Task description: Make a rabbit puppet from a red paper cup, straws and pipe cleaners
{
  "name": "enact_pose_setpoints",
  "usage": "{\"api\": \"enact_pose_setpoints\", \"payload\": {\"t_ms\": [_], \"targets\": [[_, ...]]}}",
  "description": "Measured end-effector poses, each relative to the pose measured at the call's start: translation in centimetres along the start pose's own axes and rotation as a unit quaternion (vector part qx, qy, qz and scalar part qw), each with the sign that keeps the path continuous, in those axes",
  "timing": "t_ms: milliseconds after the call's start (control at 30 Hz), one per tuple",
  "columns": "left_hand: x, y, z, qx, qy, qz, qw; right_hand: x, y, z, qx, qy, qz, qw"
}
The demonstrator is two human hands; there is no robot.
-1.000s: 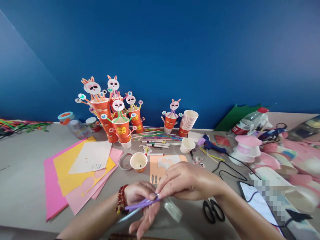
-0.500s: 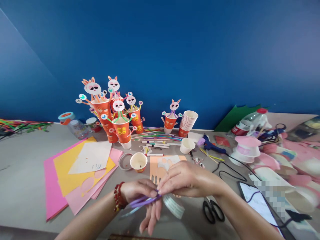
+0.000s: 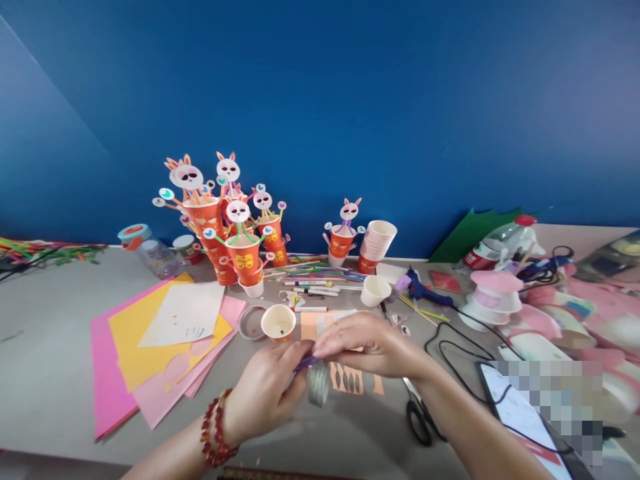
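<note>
Purple pipe cleaners (image 3: 306, 363) run between my two hands above the middle of the table. My left hand (image 3: 267, 380), with a red bead bracelet at the wrist, is closed around them with its back turned up. My right hand (image 3: 363, 343) comes in from the other side, its fingertips pressed together on their end. Just below the fingers hangs a pale curved band with faint print, like a roll of tape (image 3: 318, 385); which hand bears it I cannot tell. Beneath lies an orange sheet with cut-out shapes (image 3: 347, 380). Black-handled scissors (image 3: 419, 420) rest beside my right forearm.
Red paper cups with rabbit figures (image 3: 244, 257) stand at the back left, stacked cups (image 3: 377, 243) further right. An open cup (image 3: 279, 325) is just beyond my hands. Coloured paper (image 3: 115, 400) lies left. A blue glue gun (image 3: 425, 290) trails its cord on the right.
My left hand has rolled over, from fingers spread beneath to its back facing up. The pipe cleaners' loose ends are now hidden. The pale band has shifted left and hangs more upright.
</note>
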State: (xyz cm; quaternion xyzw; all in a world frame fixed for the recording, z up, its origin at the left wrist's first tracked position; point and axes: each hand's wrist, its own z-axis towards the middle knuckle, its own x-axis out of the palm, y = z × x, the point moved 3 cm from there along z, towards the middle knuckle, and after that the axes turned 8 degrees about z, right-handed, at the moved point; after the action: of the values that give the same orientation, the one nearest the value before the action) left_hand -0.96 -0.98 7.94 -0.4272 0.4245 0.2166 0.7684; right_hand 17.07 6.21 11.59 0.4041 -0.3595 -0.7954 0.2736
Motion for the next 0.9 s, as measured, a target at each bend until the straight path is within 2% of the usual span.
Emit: {"api": "enact_pose_setpoints", "payload": {"t_ms": [100, 267, 467, 633, 700, 800, 833, 900], "targets": [[0.0, 0.2, 0.1, 0.02, -0.036, 0.041, 0.998, 0.3, -0.2, 0.0, 0.0, -0.038, 0.009, 0.999], [-0.3, 0.3, 0.4, 0.012, -0.085, 0.146, 0.986, 0.6, -0.3, 0.0, 0.009, -0.1, 0.015, 0.995], [-0.1, 0.1, 0.7, 0.003, -0.088, 0.176, 0.98, 1.0, -0.5, 0.0, 0.041, -0.129, -0.007, 0.991], [-0.1, 0.5, 0.8, -0.006, -0.11, 0.115, 0.987, 1.1, -0.2, -0.1, 0.082, -0.16, -0.009, 0.984], [0.0, 1.0, 0.8, -0.031, -0.115, 0.069, 0.99, 1.1, 0.0, -0.6, 0.089, -0.217, -0.034, 0.971], [0.1, 1.7, 0.7, -0.071, -0.118, -0.01, 0.99, 1.8, 0.2, -1.7, 0.055, -0.32, -0.092, 0.941], [0.1, 1.9, 0.7, -0.081, -0.118, -0.03, 0.989, 2.3, 0.2, -2.0, 0.049, -0.327, -0.113, 0.937], [0.3, 2.1, 0.7, -0.091, -0.12, -0.054, 0.987, 3.6, -0.1, -2.1, 0.048, -0.301, -0.159, 0.939]]}}
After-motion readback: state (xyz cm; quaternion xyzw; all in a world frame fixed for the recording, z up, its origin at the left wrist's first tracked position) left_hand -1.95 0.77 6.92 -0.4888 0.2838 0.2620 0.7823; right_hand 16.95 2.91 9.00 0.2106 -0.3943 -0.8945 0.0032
